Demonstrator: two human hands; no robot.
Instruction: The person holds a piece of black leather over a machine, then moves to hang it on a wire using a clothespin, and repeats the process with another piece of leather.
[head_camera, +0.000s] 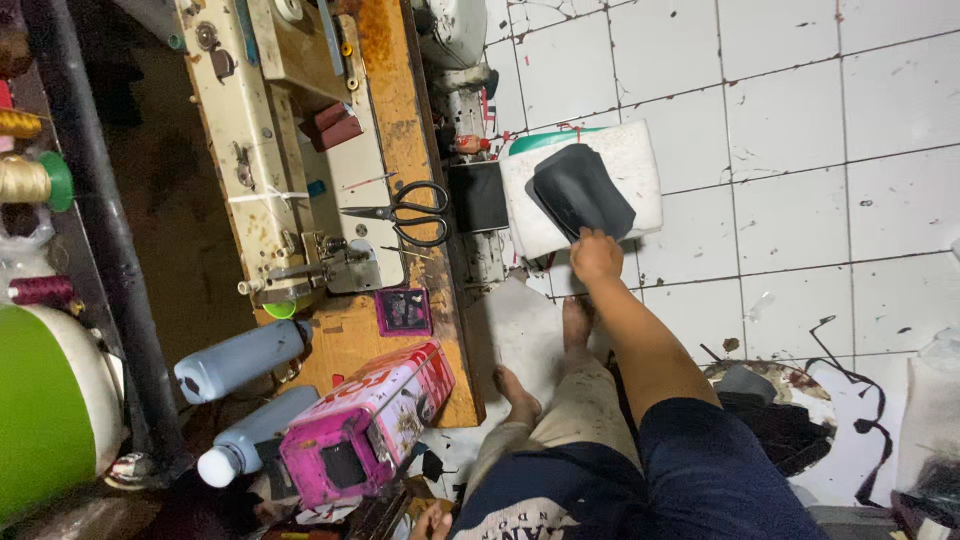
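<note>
1. Far to the left of the fingers, a green-and-white drum (45, 410), thread spools (30, 180) and two grey bottles (240, 360) crowd the edge of the view.
2. Nearer, a worn sewing machine (290, 150) sits on the wooden tabletop (400, 90), with black scissors (405, 213) and a pink tin box (365, 420) beside it.
3. The left hand (432, 522) shows only at the bottom edge; whether its fingers are spread or closed cannot be told.
4. Bare feet (575, 325) rest on the white tiled floor (800, 150), just below the reaching arm.
5. The right hand (596, 256) reaches out, fingers pressed onto the lower edge of a dark fabric piece (580, 190) lying on a white cushioned block (625, 165) on the floor.
6. The piece looks light, thin and limp, likely to fold; its near edge seems the easiest hold.
7. Right of the fingers, dark scraps (780, 420) lie well apart; nothing blocks the reach.
</note>
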